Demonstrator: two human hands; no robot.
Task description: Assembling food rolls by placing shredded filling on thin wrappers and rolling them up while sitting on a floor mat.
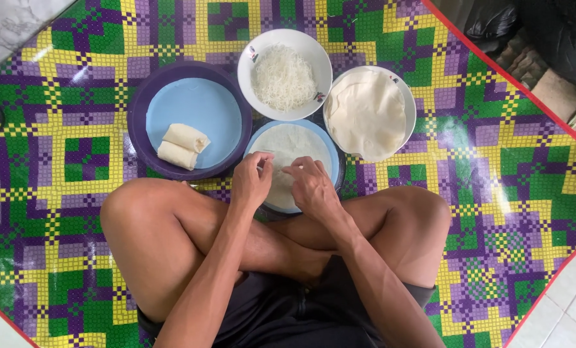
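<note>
L hand (250, 180) & R hand (312, 185) pinch wrapper (291, 145) on blue plate (332, 158); each grip nearly closed; 2 rolls (182, 146) nearby.

The person wears dark, almost black shorts of a thin cloth; the arms are bare from the left hand (250, 182) and right hand (314, 187) up to the picture's edge; no sleeves, rings or watch show; the legs are bare too.

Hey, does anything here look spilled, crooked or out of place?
Nothing stands out. Two rolls lie together on the purple tray, the noodles stay inside their bowl, the wrapper stack sits on its plate, and both hands rest on the flat wrapper.
</note>
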